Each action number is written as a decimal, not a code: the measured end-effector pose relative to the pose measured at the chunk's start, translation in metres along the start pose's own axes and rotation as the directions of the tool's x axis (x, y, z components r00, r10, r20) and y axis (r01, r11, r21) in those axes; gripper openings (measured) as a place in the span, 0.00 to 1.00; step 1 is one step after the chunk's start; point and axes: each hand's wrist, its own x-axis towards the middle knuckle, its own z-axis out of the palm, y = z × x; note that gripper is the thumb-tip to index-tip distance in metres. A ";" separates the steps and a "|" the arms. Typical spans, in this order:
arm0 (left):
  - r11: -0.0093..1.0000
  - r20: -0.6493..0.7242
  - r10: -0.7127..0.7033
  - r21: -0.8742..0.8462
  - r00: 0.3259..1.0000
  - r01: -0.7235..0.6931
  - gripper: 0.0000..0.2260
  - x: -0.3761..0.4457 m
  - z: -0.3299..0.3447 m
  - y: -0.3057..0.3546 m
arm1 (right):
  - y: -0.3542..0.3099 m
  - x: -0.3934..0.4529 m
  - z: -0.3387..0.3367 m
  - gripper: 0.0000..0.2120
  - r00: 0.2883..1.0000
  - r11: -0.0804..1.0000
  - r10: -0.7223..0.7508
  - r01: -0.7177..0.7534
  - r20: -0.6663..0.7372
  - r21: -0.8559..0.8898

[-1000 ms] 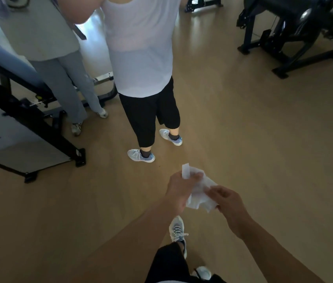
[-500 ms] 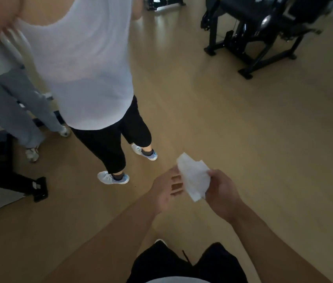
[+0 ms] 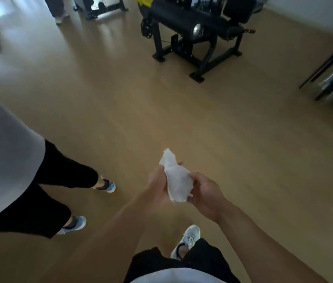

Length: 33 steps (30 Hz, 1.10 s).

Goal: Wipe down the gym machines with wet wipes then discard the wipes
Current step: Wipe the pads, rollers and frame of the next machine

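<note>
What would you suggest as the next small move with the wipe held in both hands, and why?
Probably walk ahead to the black machine while opening the wipe flat. The left hand and right hand both grip it, still partly bunched, over bare floor, and the machine stands well out of reach, so nothing can be wiped from here.

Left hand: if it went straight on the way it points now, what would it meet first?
The left hand points up and right, so it would carry the wet wipe over bare floor toward the black gym machine. Nothing nearer shows, though depth is unclear.
</note>
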 end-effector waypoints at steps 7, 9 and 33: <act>0.969 0.095 0.227 -0.122 0.969 -0.215 0.07 0.049 0.063 0.074 | -0.116 0.055 -0.055 0.15 0.995 1.000 -0.023 0.024 -0.093 0.011; 0.964 0.071 0.231 -0.151 0.970 -0.218 0.04 0.066 0.086 0.090 | -0.146 0.075 -0.061 0.15 0.995 0.999 -0.033 0.037 -0.098 0.040; 0.886 0.307 0.339 0.214 0.889 -0.412 0.14 0.281 0.366 0.421 | -0.513 0.407 -0.032 0.19 0.993 0.984 -0.089 0.100 -0.080 0.148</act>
